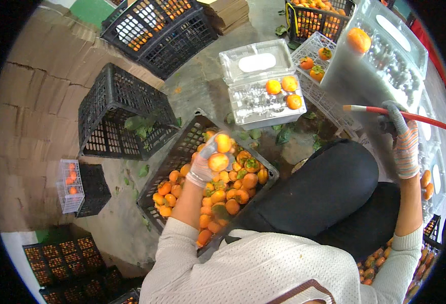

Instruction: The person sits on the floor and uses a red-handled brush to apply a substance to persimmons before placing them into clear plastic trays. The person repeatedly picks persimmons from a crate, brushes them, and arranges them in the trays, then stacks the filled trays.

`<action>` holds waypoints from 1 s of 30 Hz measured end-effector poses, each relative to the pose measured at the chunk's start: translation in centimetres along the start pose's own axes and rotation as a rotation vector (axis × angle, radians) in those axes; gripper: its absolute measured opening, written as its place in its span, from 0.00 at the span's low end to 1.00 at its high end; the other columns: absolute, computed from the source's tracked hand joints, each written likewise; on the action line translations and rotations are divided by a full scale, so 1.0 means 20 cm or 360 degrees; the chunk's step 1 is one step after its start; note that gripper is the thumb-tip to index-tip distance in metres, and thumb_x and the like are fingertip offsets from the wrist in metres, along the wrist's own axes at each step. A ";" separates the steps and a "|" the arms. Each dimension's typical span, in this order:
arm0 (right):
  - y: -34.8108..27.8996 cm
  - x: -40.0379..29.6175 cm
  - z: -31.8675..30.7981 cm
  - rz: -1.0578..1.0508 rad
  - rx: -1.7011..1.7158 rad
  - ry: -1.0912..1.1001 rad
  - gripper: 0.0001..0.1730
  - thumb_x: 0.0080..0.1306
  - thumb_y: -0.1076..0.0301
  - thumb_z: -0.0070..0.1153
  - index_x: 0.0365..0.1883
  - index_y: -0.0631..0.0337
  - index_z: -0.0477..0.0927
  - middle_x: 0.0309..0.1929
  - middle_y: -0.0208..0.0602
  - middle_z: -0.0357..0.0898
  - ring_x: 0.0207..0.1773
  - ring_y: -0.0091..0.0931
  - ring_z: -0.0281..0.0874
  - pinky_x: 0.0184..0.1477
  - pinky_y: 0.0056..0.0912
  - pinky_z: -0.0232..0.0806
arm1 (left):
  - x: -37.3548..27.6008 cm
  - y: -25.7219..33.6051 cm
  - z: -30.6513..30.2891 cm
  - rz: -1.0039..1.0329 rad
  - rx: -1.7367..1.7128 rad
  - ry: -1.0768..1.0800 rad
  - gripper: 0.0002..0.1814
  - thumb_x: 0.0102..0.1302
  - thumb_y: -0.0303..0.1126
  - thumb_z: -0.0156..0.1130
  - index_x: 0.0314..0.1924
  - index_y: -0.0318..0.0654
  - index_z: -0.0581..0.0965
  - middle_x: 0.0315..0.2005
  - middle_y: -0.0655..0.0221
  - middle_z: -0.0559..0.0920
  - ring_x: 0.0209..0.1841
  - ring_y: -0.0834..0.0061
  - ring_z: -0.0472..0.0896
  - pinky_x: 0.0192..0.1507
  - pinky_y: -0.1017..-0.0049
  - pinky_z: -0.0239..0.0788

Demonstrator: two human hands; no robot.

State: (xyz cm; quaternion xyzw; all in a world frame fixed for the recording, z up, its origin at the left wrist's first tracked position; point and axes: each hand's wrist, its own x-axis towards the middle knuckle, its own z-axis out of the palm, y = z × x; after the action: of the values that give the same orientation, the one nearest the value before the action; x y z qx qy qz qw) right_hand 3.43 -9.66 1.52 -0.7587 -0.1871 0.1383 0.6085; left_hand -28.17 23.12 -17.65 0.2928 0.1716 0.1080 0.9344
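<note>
My left hand [204, 163], in a striped knit glove, is over a black plastic crate [147, 207] of loose persimmons and grips persimmons [218, 162]; two show plainly. On the right, my gloved right hand [402, 140] holds a brush with a red handle [428, 120] and a pale tip pointing left. Just above it stands a lidded clear plastic fruit tray [390, 72] with one persimmon [359, 40] at its upper left. A second clear clamshell tray [261, 123] sits open ahead with three persimmons [293, 102] in its right part.
An empty black crate [126, 98] lies tipped at left, leaves inside. Stacked crates [170, 41] rise behind it. A white lattice crate [331, 106] with a few persimmons is beyond my knee. Another persimmon crate [318, 22] stands farther back. Flattened cardboard [37, 133] lines the left.
</note>
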 end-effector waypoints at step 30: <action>-0.13 0.01 0.02 0.0051 0.0345 0.0019 0.10 0.64 0.67 0.58 0.40 0.64 0.79 0.30 0.31 0.80 0.34 0.20 0.76 0.38 0.23 0.68 | 1.42 0.24 1.11 -0.0127 0.0428 -0.0110 0.16 0.67 0.42 0.58 0.46 0.39 0.73 0.30 0.68 0.78 0.31 0.71 0.78 0.28 0.68 0.75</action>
State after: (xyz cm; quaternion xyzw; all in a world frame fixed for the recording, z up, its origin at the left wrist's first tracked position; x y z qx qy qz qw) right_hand 3.13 -8.65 3.85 -0.6921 -0.1551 0.1630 0.6859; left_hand 5.85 24.29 -5.06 0.4119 0.1638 0.0368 0.8956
